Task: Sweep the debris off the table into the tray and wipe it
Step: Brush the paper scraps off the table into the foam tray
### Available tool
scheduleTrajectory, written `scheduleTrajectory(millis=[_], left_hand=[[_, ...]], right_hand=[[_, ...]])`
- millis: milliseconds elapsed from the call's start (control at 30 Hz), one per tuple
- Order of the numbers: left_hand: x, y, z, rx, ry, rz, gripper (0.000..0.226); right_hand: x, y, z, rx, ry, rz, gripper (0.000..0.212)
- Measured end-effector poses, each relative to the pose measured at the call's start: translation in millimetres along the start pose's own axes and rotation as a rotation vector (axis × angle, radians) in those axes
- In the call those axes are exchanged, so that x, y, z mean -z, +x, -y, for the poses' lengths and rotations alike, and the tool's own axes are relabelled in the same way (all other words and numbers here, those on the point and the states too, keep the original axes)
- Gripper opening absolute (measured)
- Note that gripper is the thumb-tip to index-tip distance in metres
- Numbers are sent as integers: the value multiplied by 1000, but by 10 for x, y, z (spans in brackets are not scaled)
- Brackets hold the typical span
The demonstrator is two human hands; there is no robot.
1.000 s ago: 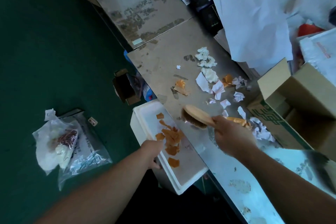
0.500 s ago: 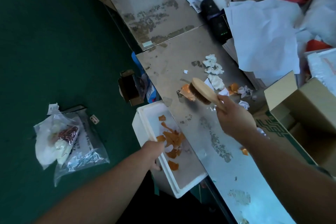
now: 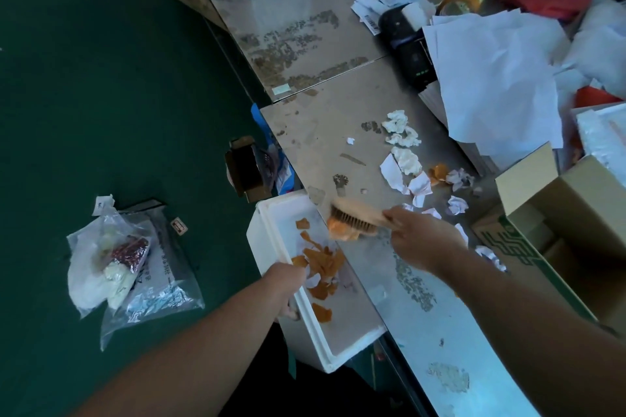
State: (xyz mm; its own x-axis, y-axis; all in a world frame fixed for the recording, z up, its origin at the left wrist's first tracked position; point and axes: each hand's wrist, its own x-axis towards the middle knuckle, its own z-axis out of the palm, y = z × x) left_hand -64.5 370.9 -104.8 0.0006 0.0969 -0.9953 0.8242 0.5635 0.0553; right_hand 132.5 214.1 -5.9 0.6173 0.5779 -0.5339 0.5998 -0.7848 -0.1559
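Green floor (image 3: 101,78) fills the left side, and a long metal table (image 3: 338,118) runs up the right side. Beside the table's far edge sits an open cardboard box (image 3: 582,234). A white foam tray (image 3: 271,230) hangs at the table's near edge, with orange scraps (image 3: 321,264) lying inside it. White paper bits (image 3: 403,159) lie scattered on the table, beyond the brush.

Half a second ago the wooden brush (image 3: 355,217) was farther up the table among the paper bits. Now it is at the table edge, just above the tray, pushing an orange piece (image 3: 340,230) over the side.

Fingers of the right hand (image 3: 423,240) are curled tight around the brush handle. The left hand (image 3: 286,281) is closed on the tray's long outer rim, holding it against the table.
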Motion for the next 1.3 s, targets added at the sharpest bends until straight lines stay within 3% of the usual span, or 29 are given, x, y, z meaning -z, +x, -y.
scheduleTrajectory(millis=[133, 567, 633, 767, 900, 1033, 1167, 1300], left_hand=[[-36, 114, 24, 16, 4, 36, 48], [-31, 44, 2, 0, -34, 35, 47], [-21, 46, -7, -1, -44, 19, 38], [9, 41, -37, 0, -60, 24, 49], [52, -13, -54, -18, -69, 28, 51], [80, -25, -80, -24, -50, 37, 57], [101, -10, -119, -8, -43, 17, 62], [114, -64, -143, -16, -16, -3, 51]], right_hand=[[-126, -275, -6, 51, 13, 71, 42], [104, -64, -21, -60, 288, -130, 57], [143, 43, -17, -55, 283, -153, 54], [271, 322, 12, -48, 267, -216, 51], [422, 593, 38, -26, 91, -193, 49], [555, 825, 109, -69, 183, -248, 57], [628, 1016, 158, -91, 178, -231, 61], [634, 1041, 179, -94, 114, -75, 65]])
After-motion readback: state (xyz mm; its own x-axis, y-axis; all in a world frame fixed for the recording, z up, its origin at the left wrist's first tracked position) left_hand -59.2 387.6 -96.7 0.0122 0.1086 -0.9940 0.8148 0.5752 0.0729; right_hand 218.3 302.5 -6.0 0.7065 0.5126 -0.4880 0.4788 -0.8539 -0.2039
